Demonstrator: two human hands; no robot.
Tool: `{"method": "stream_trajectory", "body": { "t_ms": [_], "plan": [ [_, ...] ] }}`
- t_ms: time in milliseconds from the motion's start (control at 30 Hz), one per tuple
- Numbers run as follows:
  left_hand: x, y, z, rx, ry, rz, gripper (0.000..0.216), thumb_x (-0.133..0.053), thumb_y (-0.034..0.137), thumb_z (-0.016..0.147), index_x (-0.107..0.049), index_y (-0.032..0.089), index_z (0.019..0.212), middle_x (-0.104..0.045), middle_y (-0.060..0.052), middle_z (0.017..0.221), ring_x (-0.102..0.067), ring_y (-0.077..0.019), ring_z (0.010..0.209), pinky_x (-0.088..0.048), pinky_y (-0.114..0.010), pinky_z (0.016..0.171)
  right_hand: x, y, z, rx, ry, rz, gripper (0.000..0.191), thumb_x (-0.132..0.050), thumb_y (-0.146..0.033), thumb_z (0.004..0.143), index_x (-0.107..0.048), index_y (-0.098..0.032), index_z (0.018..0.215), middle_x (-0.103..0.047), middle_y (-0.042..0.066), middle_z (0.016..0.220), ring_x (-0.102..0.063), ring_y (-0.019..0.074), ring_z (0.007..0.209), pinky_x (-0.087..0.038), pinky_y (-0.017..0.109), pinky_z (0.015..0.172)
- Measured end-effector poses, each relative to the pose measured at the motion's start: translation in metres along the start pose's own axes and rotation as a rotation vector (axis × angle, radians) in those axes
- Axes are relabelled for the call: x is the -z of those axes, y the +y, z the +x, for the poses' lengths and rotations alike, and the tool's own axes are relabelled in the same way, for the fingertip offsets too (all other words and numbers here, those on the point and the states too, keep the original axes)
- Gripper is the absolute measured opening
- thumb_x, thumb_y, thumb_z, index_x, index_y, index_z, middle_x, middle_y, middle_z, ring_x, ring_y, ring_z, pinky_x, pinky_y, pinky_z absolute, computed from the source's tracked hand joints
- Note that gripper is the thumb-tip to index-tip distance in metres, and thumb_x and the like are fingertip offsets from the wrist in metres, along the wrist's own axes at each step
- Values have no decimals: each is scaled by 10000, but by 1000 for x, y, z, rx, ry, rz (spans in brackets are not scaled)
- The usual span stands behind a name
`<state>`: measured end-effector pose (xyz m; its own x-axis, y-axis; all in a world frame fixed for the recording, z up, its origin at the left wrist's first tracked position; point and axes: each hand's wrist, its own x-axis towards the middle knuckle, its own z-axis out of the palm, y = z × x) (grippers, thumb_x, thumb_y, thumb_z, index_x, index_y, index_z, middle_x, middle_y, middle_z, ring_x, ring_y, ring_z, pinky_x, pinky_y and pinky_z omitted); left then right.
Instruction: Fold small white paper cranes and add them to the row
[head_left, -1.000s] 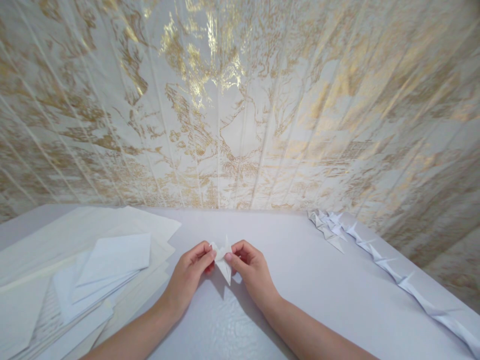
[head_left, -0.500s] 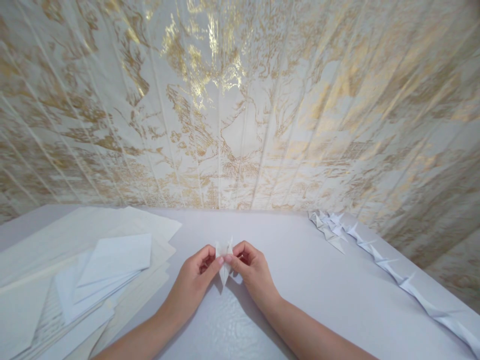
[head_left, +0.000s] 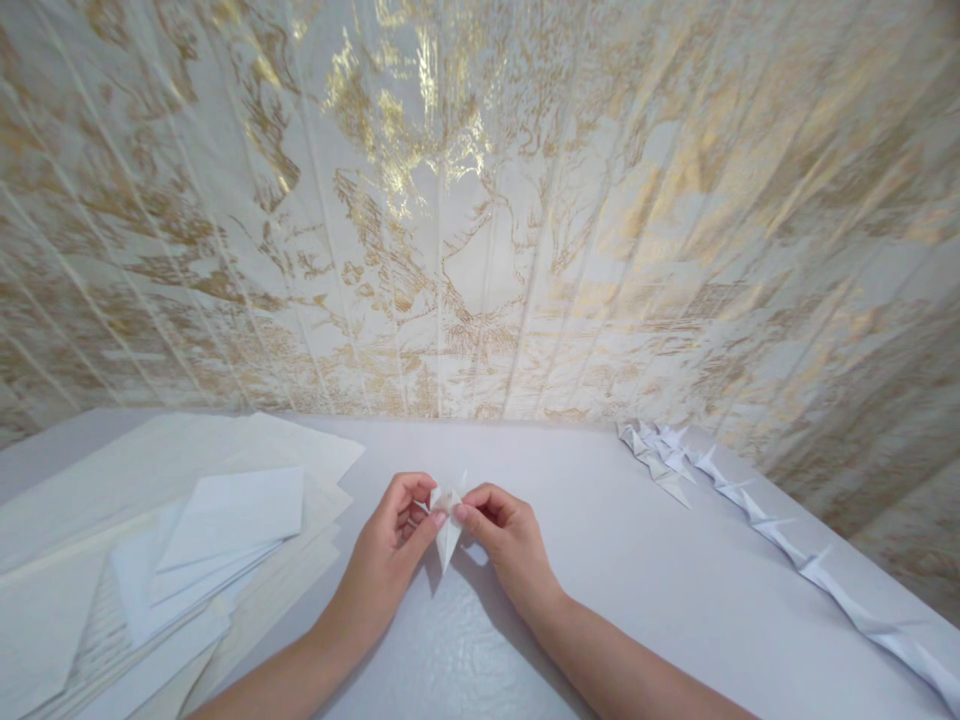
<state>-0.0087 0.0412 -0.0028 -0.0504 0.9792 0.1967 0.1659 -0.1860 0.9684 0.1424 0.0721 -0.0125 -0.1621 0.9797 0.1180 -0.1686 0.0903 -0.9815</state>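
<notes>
A small folded paper (head_left: 448, 548) is at the middle of the desk (head_left: 615, 600), its long point toward the person. The left hand (head_left: 390, 535) and right hand (head_left: 511, 540) each have a grip closed on one side of it, thumbs close together. From where I stand, the step looks like shaping folds; the next move seems to call for light, even fingertip pressure. Leftward lie flat papers (head_left: 236, 510); rightward, a line of folded pieces (head_left: 780, 538).
</notes>
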Motion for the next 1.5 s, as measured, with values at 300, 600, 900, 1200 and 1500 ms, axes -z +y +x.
{"method": "stream_trajectory", "body": {
  "t_ms": [300, 600, 900, 1200, 1500],
  "plan": [
    [0, 4, -2, -17, 7, 35, 271, -597, 408, 871, -488, 219, 711, -465, 69, 670, -484, -141, 646, -356, -240, 615, -1, 0, -2, 79, 14, -1, 206, -744, -287, 721, -592, -181, 633, -550, -22, 657, -445, 126, 621, -340, 272, 617],
    [-2, 6, -4, -34, -5, 23, 265, -561, 391, 876, -449, 223, 704, -426, 71, 677, -449, -138, 639, -339, -239, 606, -3, 3, -2, 64, 21, 17, 261, -759, -286, 705, -539, -187, 608, -518, -35, 631, -418, 116, 592, -324, 263, 596],
    [-4, 3, -4, -31, 1, 34, 251, -547, 365, 873, -439, 228, 693, -424, 72, 652, -454, -143, 627, -353, -246, 608, -7, -1, -2, 35, 25, 124, 315, -809, -260, 628, -575, -223, 837, -509, -77, 627, -431, 103, 548, -327, 237, 555],
    [-2, 1, -1, -8, 77, 39, 220, -617, 374, 827, -491, 224, 727, -517, 45, 730, -518, -163, 711, -395, -269, 688, -3, -2, -1, -8, 3, -2, 349, -804, -432, 642, -574, -175, 601, -471, -52, 542, -360, 94, 525, -267, 253, 528],
    [-3, 6, -1, 66, 33, 18, 278, -631, 430, 803, -510, 212, 678, -430, 77, 599, -440, -124, 553, -340, -232, 547, -3, -6, -4, -23, 50, -69, 379, -769, -486, 669, -551, -181, 615, -297, -113, 447, -206, 64, 451, -145, 238, 462]
  ]
}}
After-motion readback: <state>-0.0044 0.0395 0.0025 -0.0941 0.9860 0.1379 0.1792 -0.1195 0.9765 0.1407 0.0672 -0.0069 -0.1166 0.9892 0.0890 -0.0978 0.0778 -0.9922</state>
